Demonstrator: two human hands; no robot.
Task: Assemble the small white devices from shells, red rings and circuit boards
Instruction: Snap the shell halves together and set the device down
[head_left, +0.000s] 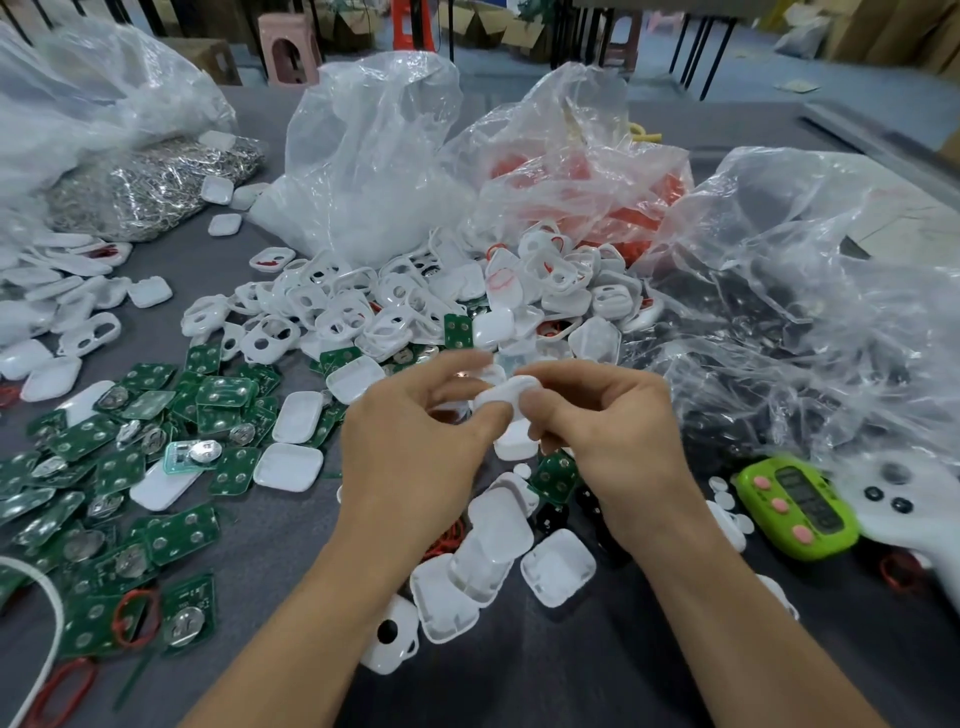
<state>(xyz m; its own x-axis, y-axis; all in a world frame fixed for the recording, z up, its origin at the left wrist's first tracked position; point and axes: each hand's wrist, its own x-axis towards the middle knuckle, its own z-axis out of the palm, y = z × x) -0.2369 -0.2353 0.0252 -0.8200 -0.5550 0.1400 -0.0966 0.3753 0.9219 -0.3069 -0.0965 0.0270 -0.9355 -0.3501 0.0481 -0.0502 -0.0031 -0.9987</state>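
The white device (506, 396) is held clear of the table (571, 675), above its middle, and pinched from both sides. The left hand (415, 447) presses thumb and fingertips on its left end and the right hand (618, 431) curls round the right end. That grip suits squeezing two halves together, though blur hides the seam. Plain shell halves (498, 525) lie just under the hands toward the near edge, within easy reach. Green circuit boards (130, 467) spread toward the left edge, windowed shells (322, 312) are heaped beyond the hands, and the bag of red rings (597, 187) stands behind them, so each part keeps its own zone. A green timer (795, 504) lies toward the right edge.
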